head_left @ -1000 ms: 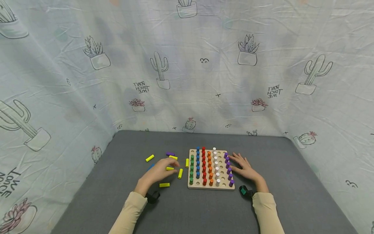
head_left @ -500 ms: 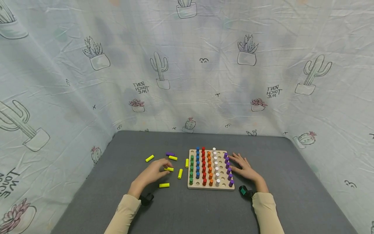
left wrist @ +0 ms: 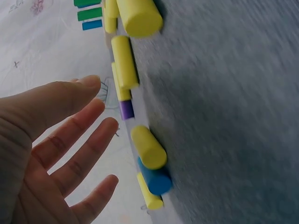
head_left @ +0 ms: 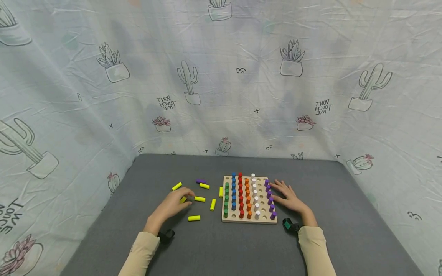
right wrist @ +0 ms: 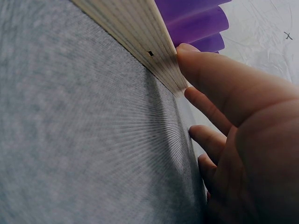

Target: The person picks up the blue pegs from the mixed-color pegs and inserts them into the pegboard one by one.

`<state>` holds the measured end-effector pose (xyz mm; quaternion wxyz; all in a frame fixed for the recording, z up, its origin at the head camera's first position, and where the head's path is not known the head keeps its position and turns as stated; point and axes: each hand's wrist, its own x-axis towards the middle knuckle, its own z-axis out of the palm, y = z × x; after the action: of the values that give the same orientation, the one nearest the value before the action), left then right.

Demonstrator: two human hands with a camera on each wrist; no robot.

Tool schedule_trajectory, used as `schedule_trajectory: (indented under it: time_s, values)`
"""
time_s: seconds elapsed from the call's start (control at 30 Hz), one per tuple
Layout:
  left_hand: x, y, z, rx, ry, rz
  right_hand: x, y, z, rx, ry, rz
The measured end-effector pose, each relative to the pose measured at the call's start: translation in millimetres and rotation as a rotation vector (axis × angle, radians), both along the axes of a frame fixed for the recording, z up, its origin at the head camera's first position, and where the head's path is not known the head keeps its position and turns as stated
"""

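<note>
My left hand [head_left: 171, 206] hovers left of the pegboard with its thumb and fingers apart, nothing between them. Just by its fingertips lies a yellow peg [head_left: 183, 199]. The left wrist view shows a blue peg [left wrist: 158, 181] beside that yellow peg; from the head, the hand hides the blue one. My right hand [head_left: 289, 198] stays at the right side of the wooden pegboard [head_left: 250, 221], fingers extended, the thumb against its edge near the purple pegs [head_left: 269, 194]. Rows of green, blue, red, orange and white pegs stand upright in the board.
Several loose yellow pegs, such as the near one [head_left: 194, 218] and one by the board [head_left: 221, 192], lie on the grey tabletop [head_left: 207, 249]. A purple peg [head_left: 201, 181] lies behind them. A patterned cloth [head_left: 221, 88] hangs around the back and sides.
My left hand has drawn leftward, from above the middle yellow peg to the yellow and blue pegs farther left. The right hand has kept its place at the board.
</note>
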<state>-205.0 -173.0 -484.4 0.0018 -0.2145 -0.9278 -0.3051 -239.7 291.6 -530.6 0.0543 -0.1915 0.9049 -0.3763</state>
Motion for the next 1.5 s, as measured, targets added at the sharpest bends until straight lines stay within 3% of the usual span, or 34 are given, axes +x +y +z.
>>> schedule_trajectory:
  time_s: [0.23, 0.53, 0.77, 1.23, 1.5]
  values:
    - [-2.1, -12.6, -4.2, -0.030, -0.015, 0.088, -0.5, 1.4, 0.8, -0.003, 0.028, 0.003]
    - [-3.5, -24.9, -5.1, -0.072, 0.018, 0.126, -0.5, 1.7, 0.7, -0.004, 0.051, 0.005]
    - [-4.3, -29.7, -6.9, -0.095, -0.008, 0.165, 0.7, 0.9, 0.5, 0.000, 0.040, 0.004]
    - [-8.3, -34.0, -8.1, -0.103, -0.071, 0.184, -0.8, 0.1, -2.6, 0.017, 0.024, -0.013]
    - [-11.7, -35.4, -9.7, -0.102, -0.090, 0.180, 4.3, -0.1, -6.3, -0.070, 0.131, 0.027]
